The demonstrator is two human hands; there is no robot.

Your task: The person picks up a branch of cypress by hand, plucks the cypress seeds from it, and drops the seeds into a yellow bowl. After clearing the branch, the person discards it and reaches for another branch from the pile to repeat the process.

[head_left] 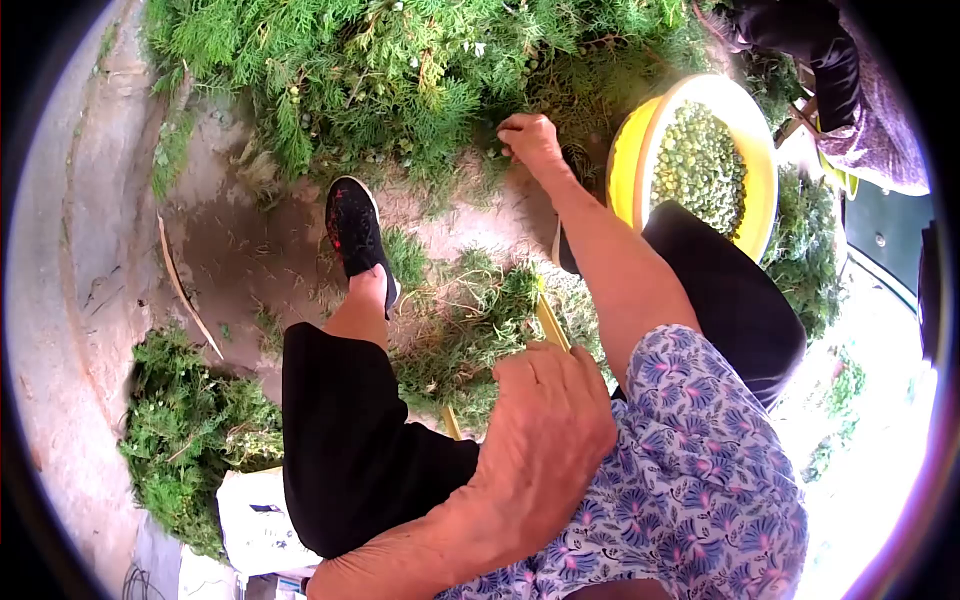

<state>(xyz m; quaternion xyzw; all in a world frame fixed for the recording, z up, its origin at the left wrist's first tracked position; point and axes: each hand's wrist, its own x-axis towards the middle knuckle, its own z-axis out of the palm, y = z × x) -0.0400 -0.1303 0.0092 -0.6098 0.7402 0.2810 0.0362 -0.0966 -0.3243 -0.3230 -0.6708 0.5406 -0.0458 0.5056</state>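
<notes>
My right hand [535, 142] reaches forward to the lower edge of a heap of green conifer branches [400, 80], left of a yellow tub [628, 165]. Its fingers are bent together; whatever is between them is too small to make out. The tub holds many small green cones [700, 165]. Close to my body, my left hand [550, 435] is curled with its back to the camera, hiding what its fingers hold, if anything. A yellow strip [552, 325] shows just beyond it, over loose green sprigs [460, 335] between my legs.
My shoe [355, 225] rests on the dirt floor among sprigs. More branches [180, 440] lie at lower left beside a white bag [260, 525]. A thin stick [185, 285] lies on the ground. Another person's dark sleeve [835, 70] appears at upper right.
</notes>
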